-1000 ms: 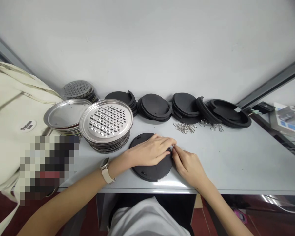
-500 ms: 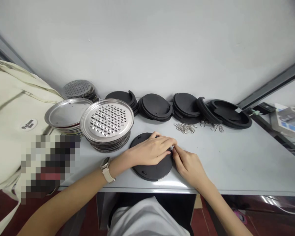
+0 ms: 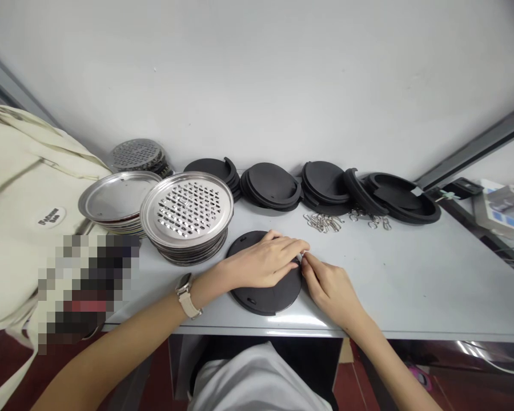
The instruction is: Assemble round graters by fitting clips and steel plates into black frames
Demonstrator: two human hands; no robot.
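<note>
A flat black round disc point(image 3: 268, 299) with small slots lies near the table's front edge. My left hand point(image 3: 261, 262) rests across its top, with the fingers reaching over to the right rim and curled there. My right hand point(image 3: 329, 288) is closed in a pinch at that same rim, fingertips meeting those of the left. A small shiny metal piece point(image 3: 298, 257) shows between the fingertips; its shape is mostly hidden. Behind the hands lies a pile of metal hook clips point(image 3: 324, 222), with several ring clips point(image 3: 372, 223) to its right.
Left of the disc stand a stack of round metal grater plates point(image 3: 187, 211) and a stack of plain metal plates point(image 3: 120, 197). Stacked black discs point(image 3: 269, 182) and curved black rims point(image 3: 428, 212) line the wall. A cream bag point(image 3: 29, 240) is at far left.
Almost nothing differs. Both hands keep their place at the disc's right rim, with only a tiny shift of the fingertips.
</note>
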